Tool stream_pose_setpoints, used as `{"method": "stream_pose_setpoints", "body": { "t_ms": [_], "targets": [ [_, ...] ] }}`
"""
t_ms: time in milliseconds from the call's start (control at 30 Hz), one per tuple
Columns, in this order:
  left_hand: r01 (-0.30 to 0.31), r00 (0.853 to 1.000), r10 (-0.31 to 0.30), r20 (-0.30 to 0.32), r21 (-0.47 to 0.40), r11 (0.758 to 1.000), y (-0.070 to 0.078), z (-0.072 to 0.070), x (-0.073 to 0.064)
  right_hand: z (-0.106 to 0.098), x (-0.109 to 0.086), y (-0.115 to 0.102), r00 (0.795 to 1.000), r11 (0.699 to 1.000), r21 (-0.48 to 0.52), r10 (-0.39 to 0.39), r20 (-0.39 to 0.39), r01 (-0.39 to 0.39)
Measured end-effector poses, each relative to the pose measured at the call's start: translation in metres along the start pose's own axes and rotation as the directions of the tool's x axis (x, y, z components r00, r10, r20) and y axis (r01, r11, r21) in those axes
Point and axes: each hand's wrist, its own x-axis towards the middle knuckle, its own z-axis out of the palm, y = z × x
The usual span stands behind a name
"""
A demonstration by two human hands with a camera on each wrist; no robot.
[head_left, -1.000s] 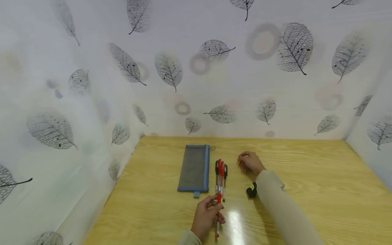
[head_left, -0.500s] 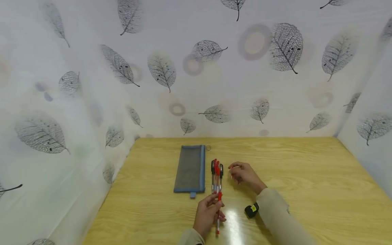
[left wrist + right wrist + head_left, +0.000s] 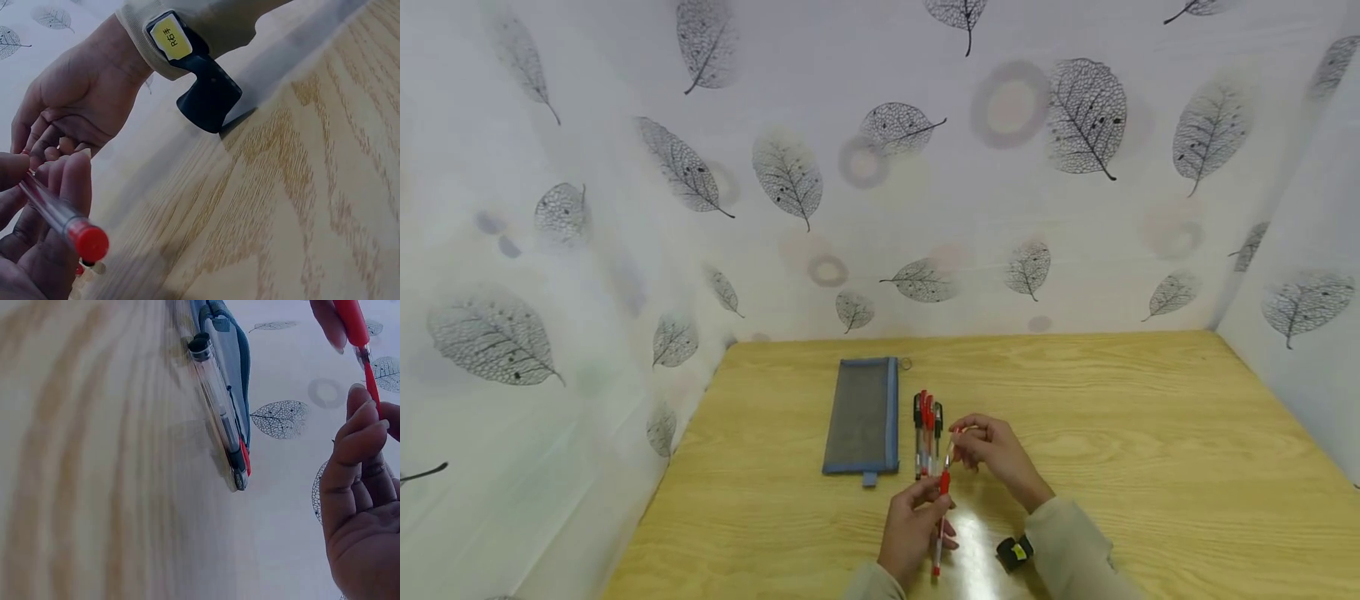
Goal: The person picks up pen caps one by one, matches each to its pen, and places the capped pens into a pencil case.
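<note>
In the head view my left hand [image 3: 908,527] holds a red gel pen [image 3: 938,546] near its red grip, the red end plug pointing towards me. My right hand [image 3: 998,460] is just beyond its writing tip, pinching a slim red piece that looks like the pen's cap [image 3: 372,387]. In the right wrist view this piece meets the tip; whether it is seated there I cannot tell. The left wrist view shows the pen's clear barrel and red end plug [image 3: 89,242]. Several red and black capped pens [image 3: 927,421] lie side by side just beyond the left hand.
A grey mesh zip pouch [image 3: 861,421] with blue edging lies flat left of the pens. The right wrist carries a black camera mount [image 3: 1015,552] close to the tabletop. Leaf-patterned sheeting [image 3: 925,200] rises behind and at both sides of the wooden table [image 3: 760,500].
My right hand has come left and nearer to me, bringing the red piece to the pen's tip. The left hand keeps its hold on the pen, and the head view has shifted slightly.
</note>
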Motion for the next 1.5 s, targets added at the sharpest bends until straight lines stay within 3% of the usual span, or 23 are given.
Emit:
{"method": "stream_pose_setpoints", "body": {
  "t_ms": [367,767,1100,1333,1500],
  "targets": [
    [0.013,1.0,-0.013,0.02,0.035,0.999,0.002,0.002,-0.001,0.002,-0.012,-0.002,0.998,0.999,-0.018,-0.046,0.045,0.047],
    [0.051,0.998,-0.051,-0.029,0.01,0.999,0.006,0.005,-0.001,0.008,-0.022,-0.003,0.991,0.991,-0.04,-0.124,0.04,0.126],
    [0.091,0.994,-0.095,-0.049,-0.086,0.992,0.002,0.014,-0.009,0.009,-0.031,-0.001,0.951,0.96,0.019,-0.281,0.132,0.281],
    [0.1,0.994,-0.105,-0.035,-0.132,0.986,0.001,0.019,-0.014,0.004,-0.035,0.0,0.943,0.965,0.046,-0.263,0.205,0.259],
    [0.079,0.997,-0.08,-0.005,-0.142,0.987,-0.001,0.019,-0.015,0.003,-0.037,0.005,0.94,0.962,0.091,-0.272,0.207,0.258]
  ]
}}
